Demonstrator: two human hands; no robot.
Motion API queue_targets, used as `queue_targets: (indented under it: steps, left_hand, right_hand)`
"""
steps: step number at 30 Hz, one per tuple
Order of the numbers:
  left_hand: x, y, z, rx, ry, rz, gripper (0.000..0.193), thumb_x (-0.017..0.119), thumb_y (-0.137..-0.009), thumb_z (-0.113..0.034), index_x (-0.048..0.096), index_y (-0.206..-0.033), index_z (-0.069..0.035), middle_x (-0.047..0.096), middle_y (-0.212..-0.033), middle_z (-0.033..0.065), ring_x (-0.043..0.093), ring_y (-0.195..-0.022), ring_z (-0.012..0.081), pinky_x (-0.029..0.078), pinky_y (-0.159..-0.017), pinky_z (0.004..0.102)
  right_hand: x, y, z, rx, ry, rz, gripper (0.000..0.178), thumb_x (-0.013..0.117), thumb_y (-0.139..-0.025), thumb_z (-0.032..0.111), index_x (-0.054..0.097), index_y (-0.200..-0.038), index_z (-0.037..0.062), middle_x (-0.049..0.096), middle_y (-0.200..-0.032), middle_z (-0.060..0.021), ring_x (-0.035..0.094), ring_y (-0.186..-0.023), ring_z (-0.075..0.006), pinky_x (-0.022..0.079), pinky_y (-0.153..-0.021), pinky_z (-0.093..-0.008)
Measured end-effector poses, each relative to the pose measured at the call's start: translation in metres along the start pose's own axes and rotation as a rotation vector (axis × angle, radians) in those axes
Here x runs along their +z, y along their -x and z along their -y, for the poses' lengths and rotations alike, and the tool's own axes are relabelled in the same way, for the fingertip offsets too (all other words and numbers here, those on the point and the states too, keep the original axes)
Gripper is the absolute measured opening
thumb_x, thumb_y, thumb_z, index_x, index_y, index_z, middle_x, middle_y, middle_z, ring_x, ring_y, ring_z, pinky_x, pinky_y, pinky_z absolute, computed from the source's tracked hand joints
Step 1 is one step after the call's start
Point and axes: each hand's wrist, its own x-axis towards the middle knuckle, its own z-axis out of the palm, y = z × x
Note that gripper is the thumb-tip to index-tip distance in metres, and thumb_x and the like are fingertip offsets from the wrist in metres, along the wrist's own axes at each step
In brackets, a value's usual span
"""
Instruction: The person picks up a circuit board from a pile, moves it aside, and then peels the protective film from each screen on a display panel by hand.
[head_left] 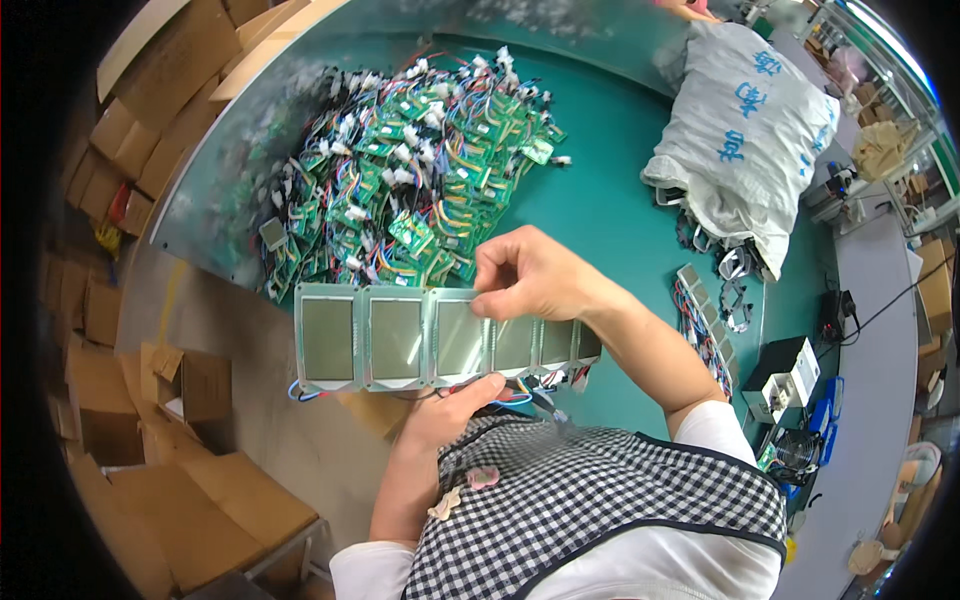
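A long strip of joined circuit boards with grey display screens [400, 340] is held in front of my body, screens facing up. My left hand [445, 415] grips its lower edge, the thumb on the front and the other fingers hidden behind. On the upper edge, my right hand [535, 275] is closed, thumb and bent index finger pinching near the middle. My right wrist and forearm cover part of the strip's right end. Coloured wires and connectors [550, 382] hang below it. Beyond the strip lies a large heap of green circuit boards with wires [420, 170].
A green work surface [590, 150] with a raised metal edge carries the heap. At right are a white woven sack [745, 130], another board strip [708, 325] with wires, and a white box-shaped device [785, 380]. Cardboard boxes [200, 510] stand at left.
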Motion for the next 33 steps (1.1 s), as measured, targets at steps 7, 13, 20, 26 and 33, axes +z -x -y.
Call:
queue_targets:
  steps: [7, 13, 20, 26, 33]
  left_hand:
    - [0.006, -0.015, 0.0, 0.169, -0.055, 0.0, 0.023, 0.051, -0.08, -0.002, 0.051, -0.102, 0.002, 0.057, -0.091, 0.0086, 0.06, -0.075, 0.0167, 0.05, -0.067, 0.0274]
    - [0.002, -0.038, 0.016, 0.236, -0.049, -0.059, 0.023, 0.052, -0.078, 0.002, 0.049, -0.1, 0.001, 0.056, -0.091, 0.0077, 0.058, -0.076, 0.0149, 0.05, -0.065, 0.0268]
    - [-0.028, -0.034, 0.019, 0.282, 0.096, -0.251, 0.023, 0.054, -0.079, -0.008, 0.053, -0.1, 0.003, 0.058, -0.089, 0.0106, 0.06, -0.073, 0.0198, 0.051, -0.065, 0.0291]
    - [-0.032, -0.036, -0.009, 0.371, 0.282, -0.341, 0.038, 0.045, -0.087, -0.03, 0.049, -0.104, 0.004, 0.058, -0.091, 0.0122, 0.06, -0.07, 0.0197, 0.052, -0.06, 0.0301]
    - [-0.022, -0.025, -0.006, 0.334, 0.139, -0.336, 0.033, 0.047, -0.087, -0.025, 0.05, -0.103, 0.004, 0.057, -0.091, 0.0117, 0.06, -0.069, 0.0185, 0.053, -0.057, 0.0287]
  right_hand:
    - [0.005, -0.004, 0.007, -0.195, 0.558, -0.188, 0.038, 0.075, -0.053, 0.03, 0.051, -0.062, 0.0022, 0.05, -0.056, -0.0058, 0.049, -0.052, -0.0183, 0.039, -0.048, -0.0294]
    - [0.034, 0.005, -0.005, -0.452, 0.641, -0.561, 0.032, 0.075, -0.052, 0.02, 0.052, -0.066, 0.0042, 0.047, -0.084, -0.0082, 0.044, -0.085, -0.0275, 0.033, -0.076, -0.0364]
    - [0.006, 0.058, -0.025, -0.519, -0.37, -0.121, 0.01, 0.061, -0.072, 0.005, 0.054, -0.065, 0.0033, 0.053, -0.07, -0.0072, 0.052, -0.062, -0.0139, 0.042, -0.055, -0.0252]
    - [0.01, 0.088, -0.224, 0.393, 0.728, -0.459, 0.025, 0.068, -0.058, 0.015, 0.05, -0.072, 0.0048, 0.055, -0.059, -0.0097, 0.058, -0.062, -0.0198, 0.046, -0.054, -0.031]
    - [-0.033, 0.08, -0.104, 0.295, 0.558, -0.811, 0.029, 0.069, -0.062, 0.017, 0.055, -0.082, 0.0025, 0.058, -0.073, -0.0115, 0.057, -0.064, -0.0237, 0.047, -0.057, -0.0327]
